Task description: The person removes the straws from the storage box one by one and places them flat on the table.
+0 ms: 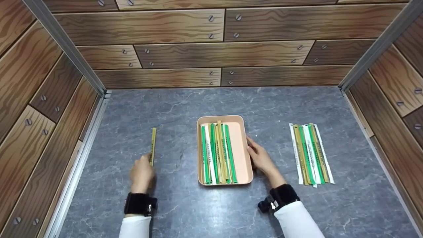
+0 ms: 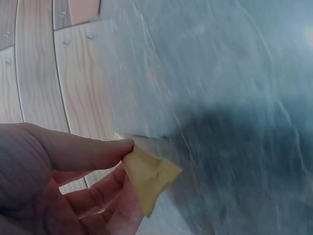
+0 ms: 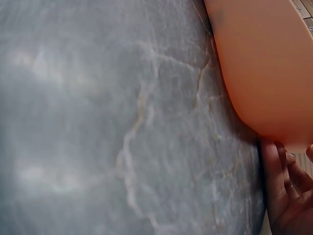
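In the head view my left hand [image 1: 142, 172] is at the left, pinching the near end of a long, thin gold wrapped stick [image 1: 153, 142] that points away from me. The left wrist view shows thumb and fingers around the stick's flattened gold wrapper end [image 2: 149, 178]. A shallow peach tray [image 1: 243, 152] sits near the middle, with several green, white and gold wrapped sticks [image 1: 218, 155] lying lengthwise toward its left side. My right hand [image 1: 262, 160] touches the tray's right wall with extended fingers; the right wrist view shows these fingers [image 3: 274, 171] against the tray's outside [image 3: 264, 63].
Several more white, gold and green wrapped sticks [image 1: 310, 153] lie side by side on the grey marbled surface [image 1: 178, 205], right of the tray. Wood-patterned panels [image 1: 185, 54] enclose the surface at the back, left and right, with metal strips along the corners.
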A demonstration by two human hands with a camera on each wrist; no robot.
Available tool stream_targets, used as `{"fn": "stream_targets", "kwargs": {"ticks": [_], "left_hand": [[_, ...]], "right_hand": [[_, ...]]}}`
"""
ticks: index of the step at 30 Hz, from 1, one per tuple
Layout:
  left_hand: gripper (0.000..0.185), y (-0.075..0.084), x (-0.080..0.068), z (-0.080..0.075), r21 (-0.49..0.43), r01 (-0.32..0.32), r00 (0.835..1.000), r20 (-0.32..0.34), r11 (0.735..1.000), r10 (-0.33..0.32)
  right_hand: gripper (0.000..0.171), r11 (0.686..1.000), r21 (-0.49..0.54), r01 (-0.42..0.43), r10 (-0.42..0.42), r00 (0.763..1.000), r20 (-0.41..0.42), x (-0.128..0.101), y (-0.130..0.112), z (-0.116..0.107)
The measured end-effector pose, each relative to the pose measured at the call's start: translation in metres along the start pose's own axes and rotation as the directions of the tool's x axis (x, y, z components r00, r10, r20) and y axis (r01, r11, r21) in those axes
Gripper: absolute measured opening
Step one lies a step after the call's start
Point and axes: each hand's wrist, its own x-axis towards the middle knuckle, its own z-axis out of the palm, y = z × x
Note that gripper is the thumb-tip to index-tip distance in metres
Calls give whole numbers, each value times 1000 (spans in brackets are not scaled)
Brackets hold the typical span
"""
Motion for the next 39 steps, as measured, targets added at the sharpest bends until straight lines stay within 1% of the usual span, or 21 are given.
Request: {"fn": "stream_targets", "kwargs": {"ticks": [5,8,14,21,28,32,34,36,38,39], "left_hand": [[48,-7,1,-2,34,27,1000,0,999,-27],[45,-9,0,-1,56,35,999,7,998,-36],[38,-8,0,0,79,45,999,-3,996,-45],[17,-6,-2,-2,121,84,996,7,989,-85],[18,-5,-4,-3,137,94,995,13,986,-97],[16,-6,-4,-4,130,99,995,10,987,-101],[15,-4,-3,-5,117,110,994,-6,987,-110],[15,1,-1,-8,100,117,993,-43,988,-113],[16,11,1,-10,82,100,991,-100,992,-92],[16,17,1,-10,71,77,988,-136,994,-67]], "right_hand": [[49,1000,-1,14,-14,1000,-6,0,0,0],[48,1000,2,23,-23,1000,-9,0,0,0],[48,999,25,21,-21,1000,-10,0,0,1],[48,1000,1,20,-20,1000,-15,-1,-1,1],[48,1000,3,11,-11,1000,-11,-1,-2,1],[48,1000,4,11,-11,1000,-8,-1,-2,2],[48,1000,-3,11,-11,1000,-9,-1,-2,2],[48,1000,-8,9,-10,1000,-11,-1,-2,2],[48,1000,-7,12,-12,1000,-10,-1,-2,2],[48,1000,-6,14,-14,1000,-10,-1,-1,1]]}}
